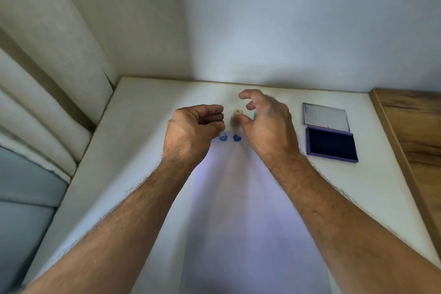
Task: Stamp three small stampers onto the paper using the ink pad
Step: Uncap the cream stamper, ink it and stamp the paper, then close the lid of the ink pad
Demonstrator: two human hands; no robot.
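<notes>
A white sheet of paper lies on the table between my forearms. Near its far edge are two blue prints, a round face and a heart. A small beige stamper stands upright just beyond the paper. My right hand hovers around it with fingers spread, the thumb touching or almost touching its side. A sliver of a teal object shows behind that hand. My left hand is loosely curled to the left of the stamper, holding nothing visible. The purple ink pad lies open at the right.
The ink pad's clear lid lies flat behind the pad. The white table meets a wall at the back and a padded headboard and bed at the left. A wooden surface borders it on the right.
</notes>
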